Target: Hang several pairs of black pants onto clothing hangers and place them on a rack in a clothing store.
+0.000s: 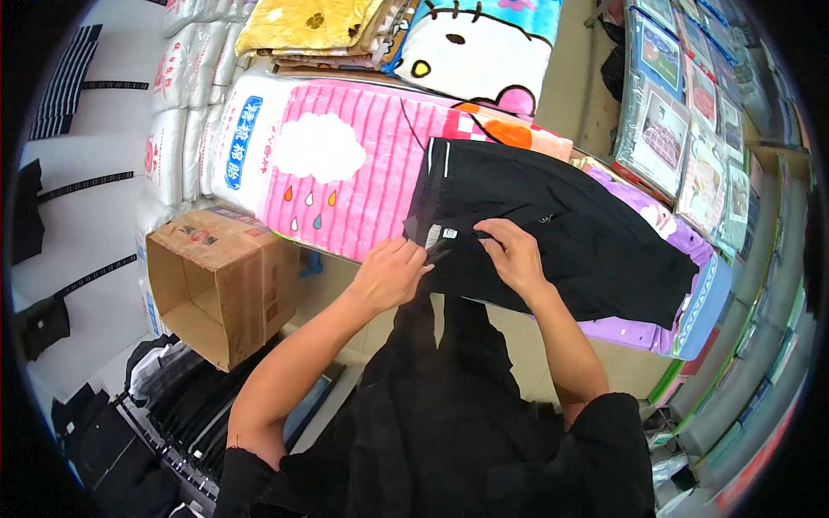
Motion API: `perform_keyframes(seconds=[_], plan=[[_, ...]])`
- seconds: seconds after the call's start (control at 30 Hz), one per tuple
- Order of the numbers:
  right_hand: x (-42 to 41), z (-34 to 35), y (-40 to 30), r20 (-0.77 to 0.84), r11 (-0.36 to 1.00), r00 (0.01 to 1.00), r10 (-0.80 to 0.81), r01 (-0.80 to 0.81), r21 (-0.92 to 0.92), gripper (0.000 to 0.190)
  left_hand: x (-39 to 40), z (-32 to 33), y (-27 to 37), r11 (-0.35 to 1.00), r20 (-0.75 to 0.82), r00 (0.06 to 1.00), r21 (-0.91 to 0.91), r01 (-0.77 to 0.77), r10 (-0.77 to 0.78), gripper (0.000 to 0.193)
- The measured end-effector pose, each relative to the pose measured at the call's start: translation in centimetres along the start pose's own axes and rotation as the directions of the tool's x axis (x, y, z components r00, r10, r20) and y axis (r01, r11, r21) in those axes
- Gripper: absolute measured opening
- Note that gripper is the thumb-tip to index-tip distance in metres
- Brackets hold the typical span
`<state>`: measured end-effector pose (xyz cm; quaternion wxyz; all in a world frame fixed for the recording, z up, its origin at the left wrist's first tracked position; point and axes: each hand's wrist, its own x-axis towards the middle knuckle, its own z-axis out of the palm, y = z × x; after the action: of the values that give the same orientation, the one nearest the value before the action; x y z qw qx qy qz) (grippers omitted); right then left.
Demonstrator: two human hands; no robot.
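A pair of black trousers (pixel 570 226) lies lengthwise before me, its waistband towards the left and the legs towards the right. Two short white stripes mark the far side near the waist. My left hand (pixel 394 270) has its fingers closed on the near edge of the waistband, where some dark material is blurred. Beside those fingertips is a small white label (pixel 449 233). The thumb and forefinger of my right hand (pixel 515 256) pinch at the black cloth; exactly what lies between them is hard to see. Under the trousers is a pink striped packaged blanket (pixel 350 168).
An open cardboard box (pixel 214 278) stands at the left, above a rack of dark hanging clothes (pixel 201 401). White wrapped quilts (pixel 171 142) are stacked behind it. Folded yellow blankets (pixel 311 26) lie at the far side. Packaged bedding (pixel 660 129) and shelves (pixel 751 369) line the right.
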<state>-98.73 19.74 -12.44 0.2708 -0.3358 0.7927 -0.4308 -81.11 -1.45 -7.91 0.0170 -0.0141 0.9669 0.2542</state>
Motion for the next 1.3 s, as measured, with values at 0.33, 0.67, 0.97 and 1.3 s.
perform_keyframes(seconds=[0.33,0.67,0.97,1.3], plan=[[-2.3,-0.4,0.4,-0.026,0.998,1.000,-0.016,0.017,0.057,0.029,2.5,1.0,0.6,0.998,0.065,0.996,-0.002,-0.056,0.056,0.017],[-3.0,-0.5,-1.6,0.037,0.989,0.998,-0.058,0.053,0.140,0.030,2.7,1.3,1.2,0.995,0.106,0.989,0.002,-0.104,0.103,0.024],[-2.1,0.1,-2.9,0.184,0.992,0.983,0.025,-0.048,0.120,0.042,1.2,1.7,1.8,0.999,0.100,0.995,0.040,-0.035,0.031,0.039],[-2.6,1.1,0.2,-0.118,0.990,0.993,-0.020,0.036,0.137,0.029,-7.8,5.0,-1.0,0.977,0.149,0.972,-0.088,0.196,-0.182,0.038]])
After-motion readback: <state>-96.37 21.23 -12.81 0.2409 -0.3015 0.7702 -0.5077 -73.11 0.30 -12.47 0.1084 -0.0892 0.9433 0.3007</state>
